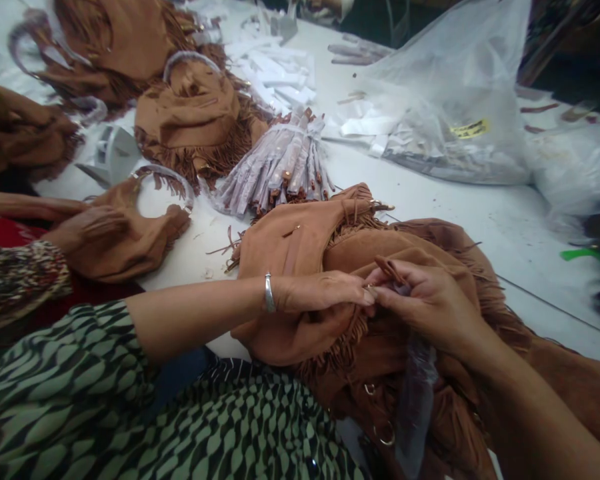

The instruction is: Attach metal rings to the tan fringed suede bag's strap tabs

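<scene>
Both hands meet over a brown suede bag [273,247] with fringed edges and a zipped pocket. At the bag's edge my left hand [325,291] is closed in a pinch on a small shiny metal fitting [369,288]; its exact kind is hidden by the fingers. My right hand [433,303] grips a brown leather strap [389,269], its fingertips touching those of the left. The strap's plastic-wrapped length [416,400] hangs below the right hand. More brown fringed suede [445,247] lies under and beside the right hand, with metal rings [384,435] below.
A bundle of plastic-wrapped straps [285,163] lies beyond the bag. Further brown bags [190,107] are piled at back left, beside a grey tape dispenser [111,153]. A co-worker's hand [87,230] holds another bag at left. Clear plastic bags [460,87] stand at back right.
</scene>
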